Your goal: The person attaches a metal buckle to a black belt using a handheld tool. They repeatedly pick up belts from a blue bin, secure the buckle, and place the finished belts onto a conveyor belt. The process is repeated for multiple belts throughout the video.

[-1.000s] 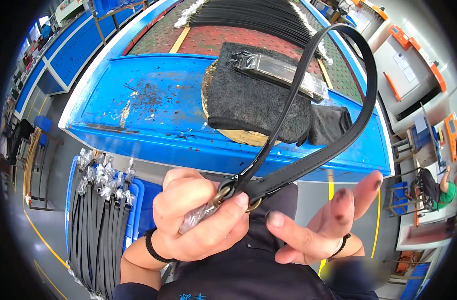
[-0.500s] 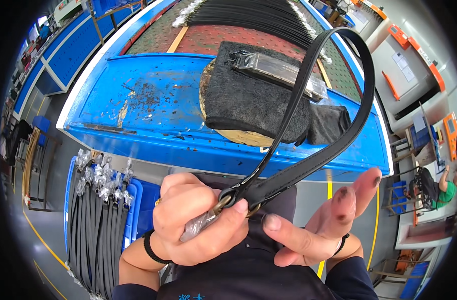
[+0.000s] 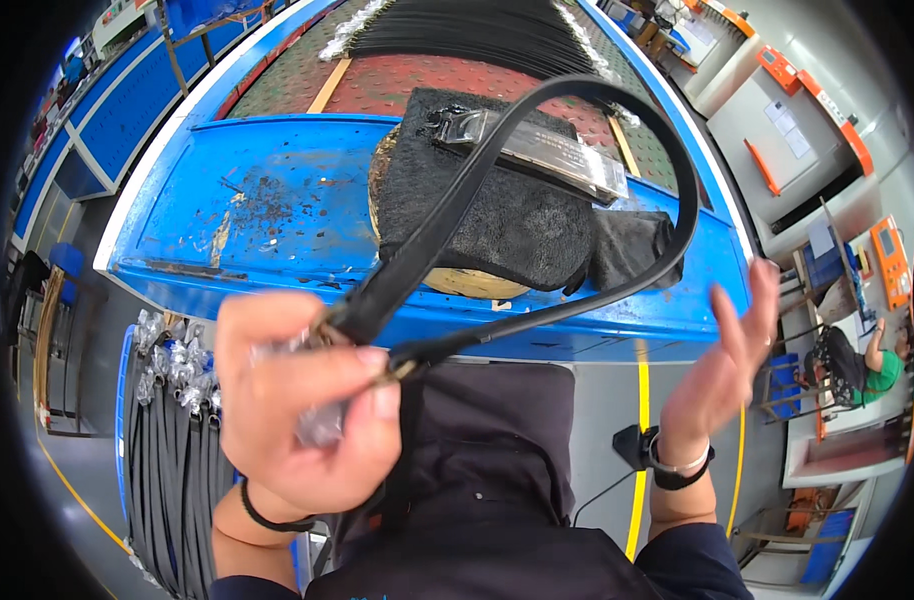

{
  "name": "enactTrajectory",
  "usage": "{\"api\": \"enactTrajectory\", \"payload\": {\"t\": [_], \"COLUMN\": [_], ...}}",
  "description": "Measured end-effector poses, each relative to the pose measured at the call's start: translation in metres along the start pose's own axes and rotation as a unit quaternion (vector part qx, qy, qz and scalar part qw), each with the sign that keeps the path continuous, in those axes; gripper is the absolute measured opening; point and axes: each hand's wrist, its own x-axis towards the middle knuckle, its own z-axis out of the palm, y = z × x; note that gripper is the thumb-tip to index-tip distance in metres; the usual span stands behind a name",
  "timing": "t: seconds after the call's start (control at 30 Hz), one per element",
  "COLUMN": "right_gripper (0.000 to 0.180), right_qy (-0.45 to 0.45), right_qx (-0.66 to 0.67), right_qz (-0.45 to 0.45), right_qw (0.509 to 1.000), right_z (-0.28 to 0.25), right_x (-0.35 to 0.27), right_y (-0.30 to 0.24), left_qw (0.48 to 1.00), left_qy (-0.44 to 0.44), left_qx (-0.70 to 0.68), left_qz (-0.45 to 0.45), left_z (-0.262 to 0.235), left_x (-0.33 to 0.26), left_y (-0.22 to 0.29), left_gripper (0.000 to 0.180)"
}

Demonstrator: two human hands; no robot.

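My left hand [image 3: 307, 400] is closed around both ends of a black leather bag handle [image 3: 439, 225]. Metal rings sit at those ends, and crumpled clear plastic shows between my fingers. The handle arches up and to the right in a wide loop above the bench front. My right hand [image 3: 717, 385] is raised at the right, fingers spread, apart from the handle and holding nothing. Beyond the loop, a dark grey cloth [image 3: 477, 225] covers a round wooden block [image 3: 467, 283]. A long clear plastic case [image 3: 547, 155] lies on the cloth.
The blue workbench [image 3: 267, 220] has dark stains. Many black straps [image 3: 447, 30] lie side by side at its far end. A blue bin [image 3: 123, 420] at lower left holds hanging straps [image 3: 172, 470] with plastic-wrapped ends. A person in green [image 3: 882, 380] is at far right.
My left hand has moved left and upward, carrying the handle with it. My right hand has drawn away from the handle's ends toward the right.
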Motion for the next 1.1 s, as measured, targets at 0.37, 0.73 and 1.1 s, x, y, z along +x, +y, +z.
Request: {"api": "enactTrajectory", "payload": {"t": [0.37,0.73,1.1], "right_gripper": [0.022,0.041,0.038], "right_qy": [-0.229,-0.117,-0.166], "right_qx": [-0.217,-0.111,-0.137], "right_qz": [-0.004,-0.339,-0.363], "right_qw": [0.949,0.927,0.907], "right_z": [-0.007,-0.041,-0.026], "right_x": [-0.001,0.026,0.034], "right_y": [0.058,-0.025,-0.038], "left_qw": [0.980,0.978,0.974], "left_qy": [-0.082,-0.125,-0.149], "left_qx": [-0.142,-0.157,-0.161], "left_qz": [-0.109,-0.063,-0.064], "left_z": [-0.009,0.005,0.004], "left_x": [0.026,0.035,0.033], "left_y": [0.005,0.018,0.023], "left_gripper": [0.013,0.015,0.014]}}
